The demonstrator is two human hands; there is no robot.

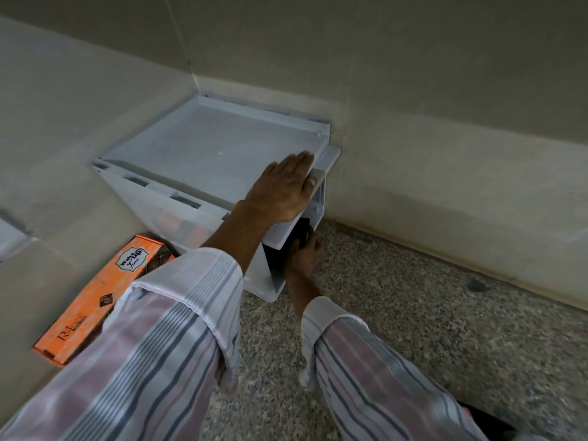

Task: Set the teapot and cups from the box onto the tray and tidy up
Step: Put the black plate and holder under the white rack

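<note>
Two hands at bin [191, 186] corner (lid [206, 144] edge)

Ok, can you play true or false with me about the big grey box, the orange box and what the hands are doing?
1. The left hand lies flat on the lid of the grey storage box. True.
2. The grey storage box stands out in the middle of the floor. False: it sits in the corner where two walls meet.
3. The orange box lies to the left of the grey storage box. True.
4. The right hand is up on the lid too. False: it is lower, at the side of the storage box by a dark latch.
5. A teapot stands on the lid. False: only the left hand is on the lid, and no teapot shows anywhere.
</note>
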